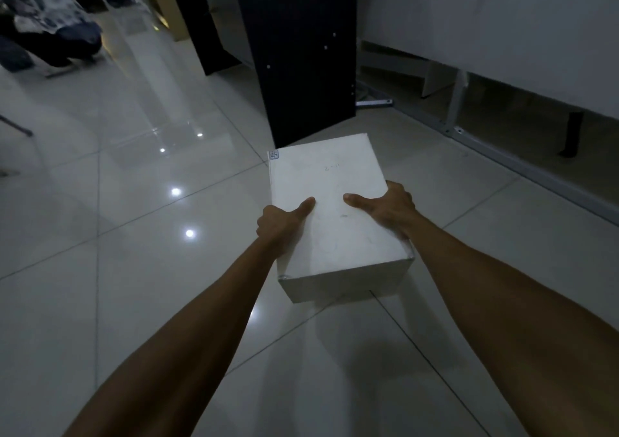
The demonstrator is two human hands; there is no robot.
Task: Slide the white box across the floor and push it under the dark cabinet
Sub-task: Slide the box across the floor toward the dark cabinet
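Observation:
A white box with a small label at its far left corner sits on the glossy tiled floor in the middle of the view. My left hand grips its left side with the thumb lying on the lid. My right hand clasps the right side, thumb on top too. The box's far edge lies just short of the dark cabinet's side panel, which stands upright on the floor right behind it. The fingers of both hands are hidden behind the box's sides.
A second dark panel stands further back on the left. A grey metal frame and a white wall panel run along the right. A crouching person is at the far left. Open tiled floor lies to the left.

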